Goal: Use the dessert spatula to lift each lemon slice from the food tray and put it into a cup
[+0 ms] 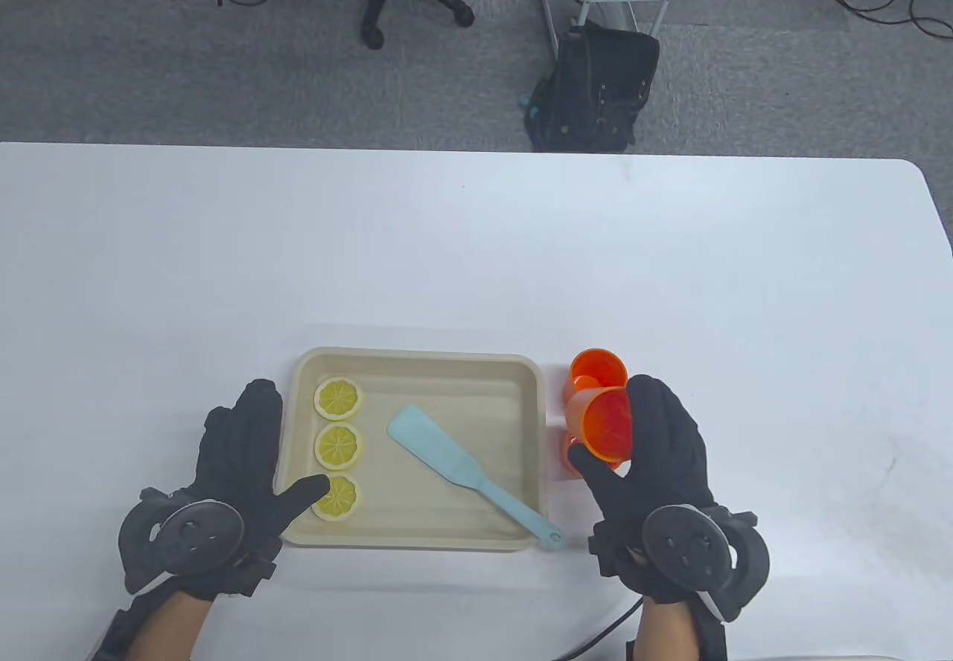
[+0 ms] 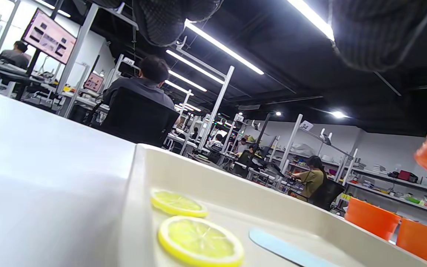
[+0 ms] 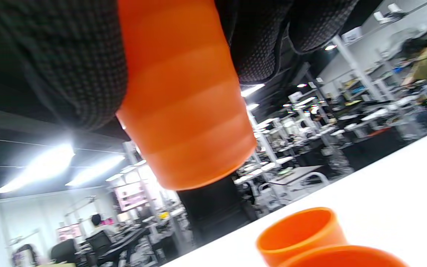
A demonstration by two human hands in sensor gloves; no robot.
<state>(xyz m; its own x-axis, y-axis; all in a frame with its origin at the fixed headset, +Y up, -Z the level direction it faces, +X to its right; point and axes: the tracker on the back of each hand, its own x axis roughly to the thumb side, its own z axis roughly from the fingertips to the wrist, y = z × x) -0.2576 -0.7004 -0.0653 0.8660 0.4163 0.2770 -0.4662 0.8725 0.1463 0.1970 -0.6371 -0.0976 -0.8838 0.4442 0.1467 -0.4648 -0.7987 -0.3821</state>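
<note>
Spreading across most of the room's near side, the white table carries everything close to the person's edge, within easy reach. The beige food tray sits between the two hands, and that seems deliberate: slices on one side, cups on the other. The right hand has its fingers and thumb curled round an orange cup, raised and tipped with its mouth towards the tray, probably to shorten the carry for a slice. The left hand lies flat and relaxed along the tray's left rim, holding nothing, its thumb reaching over the nearest slice; I'd guess it steadies the tray. Two more cups stand just right of the tray. The pale blue dessert spatula lies diagonally in the tray, untouched, handle over the near right corner. Three lemon slices line the left wall, none lifted yet.
</note>
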